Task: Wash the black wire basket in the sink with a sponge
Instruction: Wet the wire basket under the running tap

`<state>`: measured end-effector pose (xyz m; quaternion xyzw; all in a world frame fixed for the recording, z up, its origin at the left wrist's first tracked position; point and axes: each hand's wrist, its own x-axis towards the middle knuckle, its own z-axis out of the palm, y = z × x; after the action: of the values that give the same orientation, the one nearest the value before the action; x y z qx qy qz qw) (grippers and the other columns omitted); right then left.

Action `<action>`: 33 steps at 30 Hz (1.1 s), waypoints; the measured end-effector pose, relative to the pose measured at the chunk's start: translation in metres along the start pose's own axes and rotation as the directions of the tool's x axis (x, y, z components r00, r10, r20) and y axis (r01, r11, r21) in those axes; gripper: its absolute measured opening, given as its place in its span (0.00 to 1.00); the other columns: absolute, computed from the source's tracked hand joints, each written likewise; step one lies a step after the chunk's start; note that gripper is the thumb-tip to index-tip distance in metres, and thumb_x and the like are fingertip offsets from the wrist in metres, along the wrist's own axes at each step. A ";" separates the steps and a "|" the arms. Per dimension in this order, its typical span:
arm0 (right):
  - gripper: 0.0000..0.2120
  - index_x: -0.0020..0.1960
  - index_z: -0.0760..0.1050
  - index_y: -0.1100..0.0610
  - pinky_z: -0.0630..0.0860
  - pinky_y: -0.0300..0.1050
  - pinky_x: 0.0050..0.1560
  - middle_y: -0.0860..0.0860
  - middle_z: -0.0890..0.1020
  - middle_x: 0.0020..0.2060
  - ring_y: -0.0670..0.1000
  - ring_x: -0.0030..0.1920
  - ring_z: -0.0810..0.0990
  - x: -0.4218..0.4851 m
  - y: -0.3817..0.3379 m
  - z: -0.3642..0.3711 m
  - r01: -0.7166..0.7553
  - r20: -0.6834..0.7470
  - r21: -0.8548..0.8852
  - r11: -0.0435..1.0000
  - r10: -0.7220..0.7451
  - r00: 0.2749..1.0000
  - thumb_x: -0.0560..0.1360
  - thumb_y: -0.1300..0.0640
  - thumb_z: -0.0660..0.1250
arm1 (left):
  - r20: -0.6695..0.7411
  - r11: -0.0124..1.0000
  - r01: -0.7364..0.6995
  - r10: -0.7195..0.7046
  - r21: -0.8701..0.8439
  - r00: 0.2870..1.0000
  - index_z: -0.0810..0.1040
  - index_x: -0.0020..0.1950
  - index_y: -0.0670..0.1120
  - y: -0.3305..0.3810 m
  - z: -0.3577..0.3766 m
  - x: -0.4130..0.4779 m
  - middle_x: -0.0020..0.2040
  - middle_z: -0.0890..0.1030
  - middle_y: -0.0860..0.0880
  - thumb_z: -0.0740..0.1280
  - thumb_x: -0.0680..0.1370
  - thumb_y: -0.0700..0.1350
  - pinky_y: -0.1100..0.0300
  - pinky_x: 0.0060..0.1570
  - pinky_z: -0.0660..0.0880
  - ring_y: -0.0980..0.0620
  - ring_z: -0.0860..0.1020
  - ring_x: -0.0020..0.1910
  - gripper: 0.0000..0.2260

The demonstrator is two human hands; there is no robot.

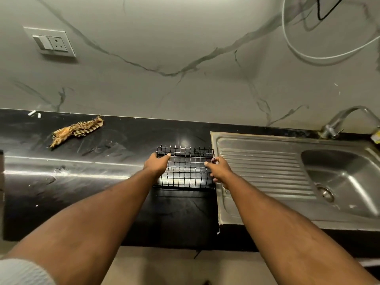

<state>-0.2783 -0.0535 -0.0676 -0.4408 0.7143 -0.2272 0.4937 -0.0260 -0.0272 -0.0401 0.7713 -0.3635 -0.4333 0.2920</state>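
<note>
Both bare forearms reach forward from the bottom of the view to the black wire basket, which sits on the dark countertop just beside the left edge of the steel sink, clear of the drainboard and well apart from the basin. The left hand is curled over the basket's left rim, thumb hooked on the top wire. The right hand closes on the right end, thumb and fingers pinching the wires. Washing looks not yet begun: the basket appears dry and outside the sink, no water shows at the tap, and no sponge is visible. A crumpled striped cloth lies far left. Carrying the basket to the basin, finding a sponge, scrubbing and rinsing all remain.
</note>
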 end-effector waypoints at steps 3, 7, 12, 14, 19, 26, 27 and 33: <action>0.17 0.65 0.71 0.49 0.75 0.42 0.32 0.54 0.81 0.55 0.52 0.43 0.78 -0.006 0.008 0.001 0.010 0.009 0.059 0.998 -0.010 1.000 0.79 0.50 0.71 | 0.013 0.991 0.040 -0.039 -0.127 0.999 0.76 0.70 0.44 0.009 0.002 -0.010 0.63 0.80 0.43 0.70 0.79 0.54 0.52 0.54 0.71 0.44 0.75 0.56 0.23; 0.17 0.65 0.73 0.46 0.75 0.42 0.31 0.53 0.82 0.58 0.54 0.48 0.82 -0.022 0.020 -0.004 0.043 -0.051 0.115 0.993 -0.037 0.998 0.78 0.50 0.72 | 0.093 0.953 0.118 -0.095 -0.280 0.991 0.77 0.66 0.44 0.015 -0.007 -0.018 0.62 0.80 0.34 0.69 0.73 0.59 0.48 0.50 0.73 0.39 0.77 0.54 0.28; 0.16 0.65 0.74 0.47 0.76 0.47 0.37 0.52 0.83 0.54 0.53 0.47 0.82 -0.051 0.036 -0.035 0.076 -0.160 0.160 0.984 -0.050 0.986 0.79 0.52 0.71 | 0.198 0.926 0.151 -0.085 -0.347 0.976 0.71 0.74 0.49 0.021 0.000 -0.035 0.70 0.72 0.43 0.69 0.79 0.61 0.43 0.60 0.76 0.41 0.72 0.62 0.28; 0.17 0.66 0.74 0.46 0.78 0.47 0.39 0.51 0.83 0.56 0.53 0.50 0.83 -0.063 0.044 -0.049 0.083 -0.210 0.167 0.982 -0.047 0.977 0.79 0.51 0.71 | 0.241 0.925 0.154 -0.070 -0.347 0.968 0.70 0.77 0.49 0.026 0.012 -0.043 0.74 0.71 0.42 0.68 0.80 0.61 0.43 0.62 0.76 0.40 0.72 0.66 0.30; 0.21 0.70 0.73 0.46 0.80 0.52 0.53 0.51 0.79 0.60 0.54 0.57 0.79 -0.091 0.073 -0.095 0.096 -0.351 0.173 0.980 -0.030 0.936 0.79 0.49 0.71 | 0.364 0.944 0.151 -0.036 -0.293 0.931 0.69 0.78 0.50 0.042 0.048 -0.069 0.75 0.70 0.40 0.69 0.80 0.62 0.42 0.61 0.79 0.39 0.72 0.69 0.31; 0.17 0.68 0.75 0.45 0.77 0.47 0.42 0.50 0.81 0.51 0.49 0.44 0.77 -0.124 0.126 -0.180 0.048 -0.501 0.252 0.966 0.088 0.861 0.79 0.49 0.67 | 0.575 0.970 0.094 0.054 -0.225 0.816 0.73 0.65 0.45 0.081 0.123 -0.120 0.56 0.79 0.40 0.66 0.82 0.59 0.45 0.56 0.80 0.43 0.79 0.53 0.20; 0.15 0.66 0.75 0.45 0.77 0.48 0.42 0.49 0.81 0.51 0.49 0.44 0.77 -0.127 0.132 -0.194 0.048 -0.504 0.263 0.964 0.095 0.858 0.79 0.49 0.67 | 0.589 0.973 0.080 0.064 -0.216 0.806 0.73 0.64 0.46 0.087 0.135 -0.127 0.55 0.79 0.41 0.66 0.83 0.59 0.45 0.54 0.79 0.43 0.79 0.53 0.19; 0.11 0.61 0.76 0.49 0.72 0.48 0.41 0.52 0.81 0.47 0.50 0.44 0.76 -0.127 0.172 -0.281 0.071 -0.505 0.266 0.961 0.076 0.860 0.80 0.53 0.62 | 0.609 0.982 0.053 0.070 -0.182 0.790 0.70 0.66 0.45 0.128 0.221 -0.156 0.55 0.81 0.41 0.65 0.83 0.61 0.47 0.53 0.79 0.42 0.80 0.55 0.22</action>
<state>-0.5862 0.1114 -0.0189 -0.2909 0.7813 -0.4323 0.3436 -0.3158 -0.0022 0.0285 0.5562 -0.3992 -0.6908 0.2325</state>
